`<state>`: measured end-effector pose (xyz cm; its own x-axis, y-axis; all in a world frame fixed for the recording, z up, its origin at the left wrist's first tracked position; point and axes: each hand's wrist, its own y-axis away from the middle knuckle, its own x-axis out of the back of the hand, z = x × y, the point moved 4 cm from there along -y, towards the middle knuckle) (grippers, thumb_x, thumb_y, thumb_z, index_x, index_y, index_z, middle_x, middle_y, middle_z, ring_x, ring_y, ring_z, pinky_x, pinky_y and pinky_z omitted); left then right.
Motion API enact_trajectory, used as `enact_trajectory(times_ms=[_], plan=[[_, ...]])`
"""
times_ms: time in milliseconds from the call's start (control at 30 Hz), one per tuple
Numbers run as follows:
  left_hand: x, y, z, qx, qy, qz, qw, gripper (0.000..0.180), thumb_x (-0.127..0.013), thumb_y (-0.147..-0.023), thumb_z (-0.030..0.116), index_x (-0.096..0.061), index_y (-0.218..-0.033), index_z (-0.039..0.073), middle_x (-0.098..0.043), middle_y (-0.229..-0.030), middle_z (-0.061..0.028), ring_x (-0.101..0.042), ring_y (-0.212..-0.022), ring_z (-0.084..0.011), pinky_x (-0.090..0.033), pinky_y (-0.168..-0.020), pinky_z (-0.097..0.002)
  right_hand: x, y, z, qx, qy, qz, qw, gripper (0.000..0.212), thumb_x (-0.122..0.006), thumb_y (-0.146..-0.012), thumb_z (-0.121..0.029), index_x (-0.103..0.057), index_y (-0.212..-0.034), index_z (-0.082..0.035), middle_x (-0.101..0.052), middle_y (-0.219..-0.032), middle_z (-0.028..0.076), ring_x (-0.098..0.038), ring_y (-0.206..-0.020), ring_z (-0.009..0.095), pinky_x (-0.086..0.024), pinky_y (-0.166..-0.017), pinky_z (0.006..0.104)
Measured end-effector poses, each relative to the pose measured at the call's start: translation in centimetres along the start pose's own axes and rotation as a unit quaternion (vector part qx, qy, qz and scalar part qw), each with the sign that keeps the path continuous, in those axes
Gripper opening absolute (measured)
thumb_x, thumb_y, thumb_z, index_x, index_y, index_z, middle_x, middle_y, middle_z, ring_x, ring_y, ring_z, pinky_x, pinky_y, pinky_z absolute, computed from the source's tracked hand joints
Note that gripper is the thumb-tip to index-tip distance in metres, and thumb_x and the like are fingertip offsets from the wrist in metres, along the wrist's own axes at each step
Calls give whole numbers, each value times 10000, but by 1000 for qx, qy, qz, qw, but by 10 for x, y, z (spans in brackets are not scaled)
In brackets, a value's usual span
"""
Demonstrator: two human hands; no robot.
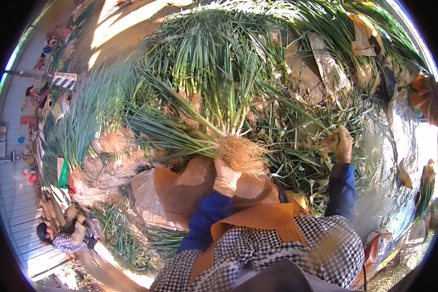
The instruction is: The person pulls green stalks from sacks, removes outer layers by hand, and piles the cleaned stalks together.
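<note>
My gloved left hand (226, 178) is closed under the root end of a bunch of green onions (205, 141). Their pale, shaggy roots (242, 155) spread over the fingers, and the green tops fan away to the far left. Out to the right, my gloved right hand (343, 144) has its fingers curled around a long green onion leaf (309, 115) that slants up to the left. Part of its grip is hidden. Beyond my left hand lies a large pile of green onions (214, 63), root ends toward me.
An orange-brown apron (190, 182) covers my lap. Loose leaf trimmings (297, 168) litter the ground between my hands. More green onions (90, 117) lie at left, with others (321, 22) at far right. A person (65, 233) sits at lower left beside a corrugated wall.
</note>
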<state>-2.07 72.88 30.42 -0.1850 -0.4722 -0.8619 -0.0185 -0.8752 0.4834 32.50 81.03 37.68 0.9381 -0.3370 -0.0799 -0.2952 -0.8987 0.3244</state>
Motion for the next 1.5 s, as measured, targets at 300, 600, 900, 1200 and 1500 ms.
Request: enact_trajectory(times_ms=[300, 600, 900, 1200, 1500], plan=[[-31, 40, -45, 96, -9, -25, 995, 419, -459, -864, 247, -443, -1221, 28, -501, -1187, -150, -492, -1078, -297, -401, -929, -458, -131, 84, 111, -90, -108, -411, 901, 228, -549, -859, -190, -567, -997, -10, -600, -969, 66, -554, -871, 140, -456, -781, 283], [-12, 28, -45, 52, -11, -8, 999, 415, -452, -861, 285, -468, -1182, 23, -518, -1156, -165, -504, -1051, -320, -398, -926, -471, -89, 120, 73, -134, 40, -380, 914, 150, -481, -900, -180, -534, -860, -45, -511, -739, -36, -439, -673, 60, -394, -614, 208], [-6, 24, -47, 43, -78, 66, 994, 367, -516, -831, 161, -471, -1167, 19, -545, -1110, -145, -521, -1036, -284, -433, -896, -444, -2, -17, 47, 116, 514, -150, 837, 227, -517, -856, -272, -595, -917, -67, -612, -800, 87, -613, -711, 200, -480, -653, 307], [23, 18, -60, 74, -141, 110, 981, 304, -417, -893, 185, -521, -1073, -36, -589, -1021, -126, -592, -893, -202, -493, -786, -330, -255, -58, 149, 506, 487, -561, 438, 310, -489, -841, -92, -520, -1147, -131, -572, -1029, 130, -583, -848, 292, -474, -708, 397], [18, 19, -48, 60, -8, 36, 997, 317, -486, -854, 186, -499, -1106, -6, -568, -1048, -158, -560, -962, -289, -467, -841, -456, -187, 61, 79, -18, 73, -453, 888, 243, -523, -882, -260, -565, -838, -25, -537, -617, 16, -489, -512, 94, -390, -463, 210]])
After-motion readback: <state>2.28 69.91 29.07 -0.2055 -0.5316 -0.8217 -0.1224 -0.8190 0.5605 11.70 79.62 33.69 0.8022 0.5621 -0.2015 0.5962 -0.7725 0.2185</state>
